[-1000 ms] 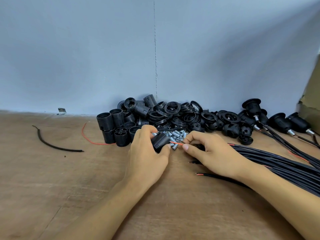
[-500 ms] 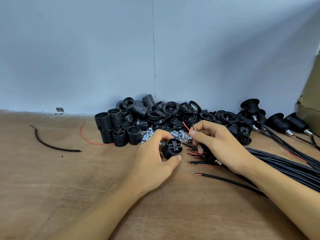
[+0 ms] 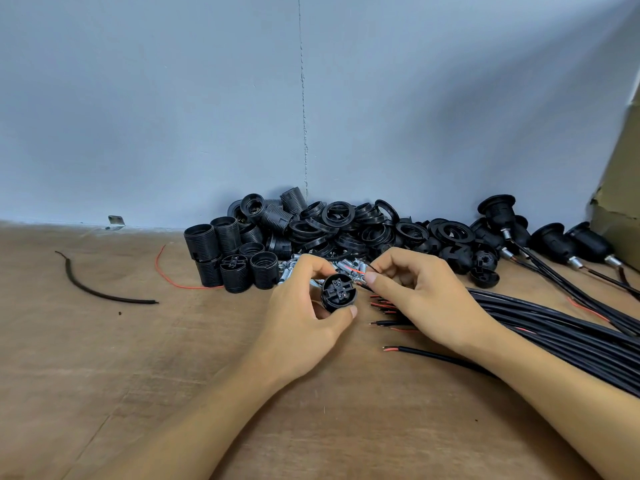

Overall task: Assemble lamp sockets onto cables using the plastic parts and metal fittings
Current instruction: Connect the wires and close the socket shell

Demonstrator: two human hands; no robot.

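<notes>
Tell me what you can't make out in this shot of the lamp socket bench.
Head view, the only one:
Whether the red wire pinched by the right hand has reached the terminals of the socket body gripped by the left hand: too small.
Metal fittings: mostly hidden behind both hands.
Cable bundle: cut off by the right edge.
Cardboard box: cut off by the right edge.

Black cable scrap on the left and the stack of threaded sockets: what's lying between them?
A thin red wire curls on the wooden table, as the head view shows.
</notes>
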